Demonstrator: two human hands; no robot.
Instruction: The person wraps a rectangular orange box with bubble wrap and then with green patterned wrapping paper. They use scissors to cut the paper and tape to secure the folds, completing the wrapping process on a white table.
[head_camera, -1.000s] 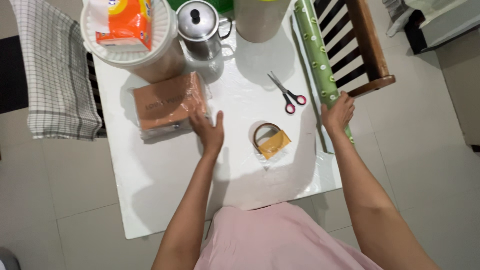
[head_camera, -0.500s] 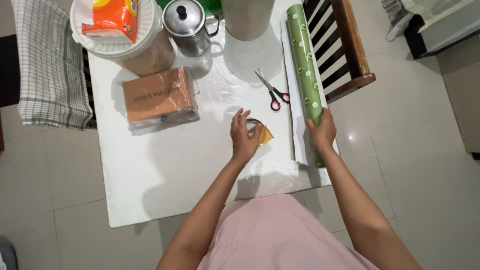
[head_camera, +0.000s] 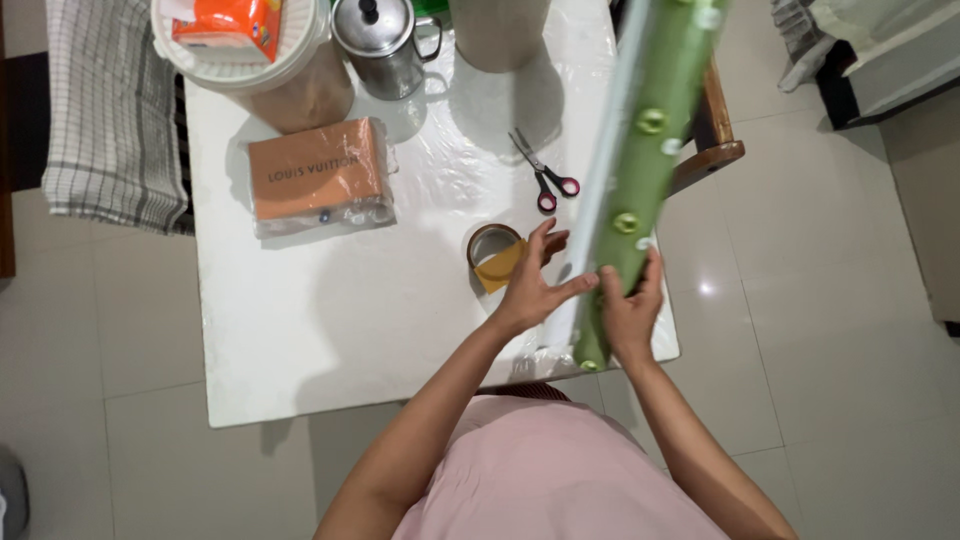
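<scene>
A long green roll of wrapping paper (head_camera: 645, 150) with round dots is lifted off the white table (head_camera: 330, 330), tilted up toward the camera. My right hand (head_camera: 630, 315) grips its lower end. My left hand (head_camera: 535, 285) has its fingers spread, fingertips touching the roll's left side, just right of a brown tape roll (head_camera: 495, 255) lying flat on the table. Red-handled scissors (head_camera: 545, 180) lie beyond the tape.
An orange box in clear wrap (head_camera: 318, 175) lies at the table's left. At the far edge stand a white tub (head_camera: 255, 65) with an orange packet on top, a metal kettle (head_camera: 385, 40) and a beige cylinder (head_camera: 500, 30). A wooden chair (head_camera: 715, 140) stands to the right, a checked cloth (head_camera: 110, 110) to the left.
The green roll has been raised from lying flat on the table's right edge to a tilted, lifted position. My left hand moved from the tape roll rightward to the paper roll.
</scene>
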